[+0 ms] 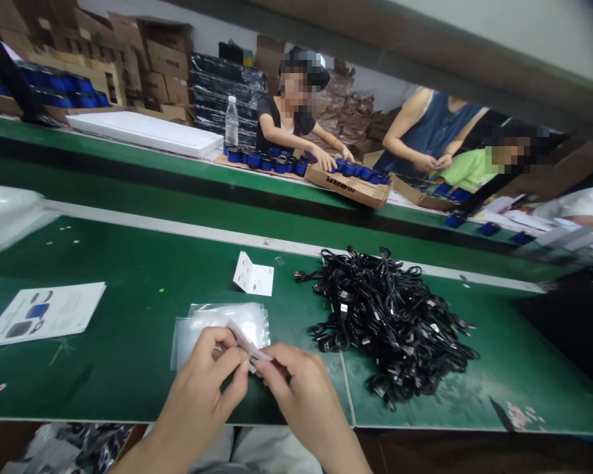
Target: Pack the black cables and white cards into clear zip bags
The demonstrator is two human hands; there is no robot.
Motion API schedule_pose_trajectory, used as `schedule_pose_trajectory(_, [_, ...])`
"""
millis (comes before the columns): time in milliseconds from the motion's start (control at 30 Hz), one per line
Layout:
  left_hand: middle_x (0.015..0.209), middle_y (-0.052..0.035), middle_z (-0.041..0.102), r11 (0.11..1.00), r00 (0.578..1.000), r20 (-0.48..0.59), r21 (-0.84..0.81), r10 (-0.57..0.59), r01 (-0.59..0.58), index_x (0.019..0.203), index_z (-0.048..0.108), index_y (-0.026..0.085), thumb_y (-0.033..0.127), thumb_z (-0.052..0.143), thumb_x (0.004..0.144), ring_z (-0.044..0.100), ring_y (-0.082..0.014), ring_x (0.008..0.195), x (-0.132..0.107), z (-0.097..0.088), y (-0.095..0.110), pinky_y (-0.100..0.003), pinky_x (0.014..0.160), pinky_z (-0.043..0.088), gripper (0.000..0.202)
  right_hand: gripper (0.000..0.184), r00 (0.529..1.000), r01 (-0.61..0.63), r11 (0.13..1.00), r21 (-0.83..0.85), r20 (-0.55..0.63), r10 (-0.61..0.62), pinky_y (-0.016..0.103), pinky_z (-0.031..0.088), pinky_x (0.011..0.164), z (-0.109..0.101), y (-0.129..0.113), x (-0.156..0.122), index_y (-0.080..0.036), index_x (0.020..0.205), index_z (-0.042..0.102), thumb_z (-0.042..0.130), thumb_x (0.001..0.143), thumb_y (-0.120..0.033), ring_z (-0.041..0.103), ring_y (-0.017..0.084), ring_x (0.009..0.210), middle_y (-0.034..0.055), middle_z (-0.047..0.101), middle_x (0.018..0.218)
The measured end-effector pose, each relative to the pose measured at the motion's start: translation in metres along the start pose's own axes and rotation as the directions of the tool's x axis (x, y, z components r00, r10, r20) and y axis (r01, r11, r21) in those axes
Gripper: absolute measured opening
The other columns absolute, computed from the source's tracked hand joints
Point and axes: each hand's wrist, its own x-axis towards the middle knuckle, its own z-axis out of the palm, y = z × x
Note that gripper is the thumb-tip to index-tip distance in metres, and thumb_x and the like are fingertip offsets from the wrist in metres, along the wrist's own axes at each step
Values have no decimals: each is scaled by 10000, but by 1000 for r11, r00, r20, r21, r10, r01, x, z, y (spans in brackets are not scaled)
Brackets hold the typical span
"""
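Between my two hands, close to the table's front edge, is a folded paper leaflet (246, 340). My left hand (210, 368) pinches its left part, and the fingers of my right hand (294, 378) are closed on its right end. Just beyond lies a stack of clear plastic bags (192, 329), partly covered by my left hand. Farther back a half-opened folded leaflet (254, 276) rests on the green table. To the right of my hands is a large heap of black USB cables (385, 322).
Printed sheets (44, 313) lie at left, below a clear plastic bag (10, 217). Across the bench, people handle blue round items (281, 163) beside a cardboard tray (348, 187). A water bottle (231, 122) and a white slab (145, 131) stand there. Under the table is a box of wrapped items (79, 447).
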Motion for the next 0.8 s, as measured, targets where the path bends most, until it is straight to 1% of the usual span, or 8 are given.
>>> schedule_pose_trajectory(133, [938, -36, 443, 1000, 1000, -18, 3, -1, 1, 771, 608, 199, 177, 454, 870, 593, -103, 658, -2, -4, -5, -207, 584, 509, 184, 104, 997, -39, 995, 89, -66, 45, 185, 382, 546, 4, 0, 2, -168, 699, 663, 643, 800, -155, 564, 118, 561, -11, 636, 625])
schedule_pose_trajectory(300, [992, -50, 446, 999, 1000, -4, 33, 26, -26, 778, 612, 203, 185, 466, 860, 595, -97, 659, -4, -7, -12, -193, 588, 530, 168, 193, 1000, 12, 990, 138, -2, -11, 182, 396, 588, 12, 2, 0, -169, 696, 656, 550, 855, -139, 604, 121, 617, 4, 675, 674])
schedule_pose_trajectory(467, [985, -70, 487, 997, 998, -36, 57, 58, -56, 843, 607, 211, 170, 483, 846, 607, -159, 793, -9, 3, -14, -242, 670, 547, 130, 142, 988, 14, 1000, 8, -152, -12, 191, 362, 522, 24, 11, 11, -155, 659, 628, 587, 793, -133, 568, 126, 548, 9, 631, 610])
schedule_pose_trajectory(533, [984, -71, 502, 999, 999, -36, 39, 36, -35, 860, 606, 215, 167, 469, 856, 611, -158, 792, -12, 7, -14, -238, 664, 542, 145, 160, 988, 13, 1000, 6, -157, -12, 192, 361, 509, 27, 12, 14, -158, 644, 619, 562, 790, -126, 567, 127, 533, 9, 626, 600])
schedule_pose_trajectory(600, [988, -70, 513, 1000, 999, -33, 9, -28, 28, 836, 609, 220, 184, 452, 867, 615, -156, 782, -13, 8, -13, -242, 663, 535, 164, 166, 995, 0, 997, 83, -95, 7, 184, 393, 531, 26, 10, 15, -164, 686, 635, 533, 812, -130, 591, 128, 552, 5, 635, 613])
schedule_pose_trajectory(700, [993, -63, 525, 992, 994, -8, -55, -112, 112, 758, 606, 226, 221, 437, 873, 622, -144, 745, -12, 2, -11, -239, 673, 528, 205, 150, 1000, -8, 979, 203, -20, 13, 174, 439, 576, 24, 9, 16, -169, 916, 652, 555, 805, -140, 614, 126, 603, 1, 654, 697])
schedule_pose_trajectory(733, [985, -58, 532, 991, 994, 18, -82, -105, 106, 741, 603, 227, 222, 438, 870, 624, -137, 728, -11, 0, -11, -231, 674, 527, 210, 216, 1000, -1, 978, 209, -29, 7, 175, 443, 578, 24, 9, 16, -168, 984, 636, 570, 782, -127, 608, 124, 611, 2, 653, 733])
schedule_pose_trajectory(800, [959, -51, 549, 989, 995, 86, -134, -50, 62, 750, 603, 230, 200, 445, 857, 629, -126, 698, -9, -3, -9, -207, 665, 526, 193, 248, 998, 14, 986, 164, -62, -4, 180, 433, 570, 27, 9, 18, -167, 962, 644, 571, 741, -82, 583, 120, 610, -4, 639, 741])
